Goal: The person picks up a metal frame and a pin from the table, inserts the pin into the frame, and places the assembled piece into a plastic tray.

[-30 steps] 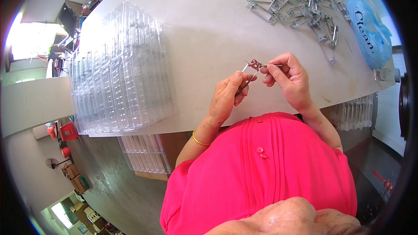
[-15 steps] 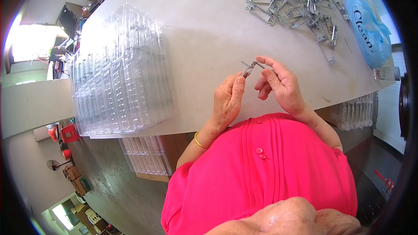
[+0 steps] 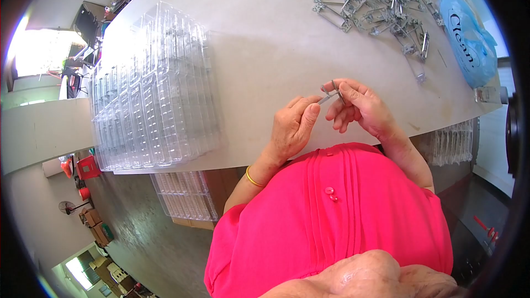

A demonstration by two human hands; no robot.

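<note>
Between my two hands, above the near part of the table, is a small metal bracket point(image 3: 327, 99) with thin arms. My left hand point(image 3: 295, 124) pinches one end of it between thumb and fingers. The thumb and index finger of my right hand point(image 3: 361, 105) close on its other end, where a thin dark bar stands crosswise. The other right fingers are curled below. A heap of similar metal brackets point(image 3: 381, 8) lies tangled at the far right of the table, beyond my hands.
Clear plastic trays point(image 3: 157, 94) are stacked high on the left of the table point(image 3: 259, 49). At the right edge sit a blue plastic bag point(image 3: 468, 41) marked "Clean" and a small clear container point(image 3: 487, 95). More trays point(image 3: 185, 196) stand below the table's front edge.
The bracket has turned in my hands and come slightly nearer to me. My right thumb and index finger have closed on its far end. My left hand has shifted a little right.
</note>
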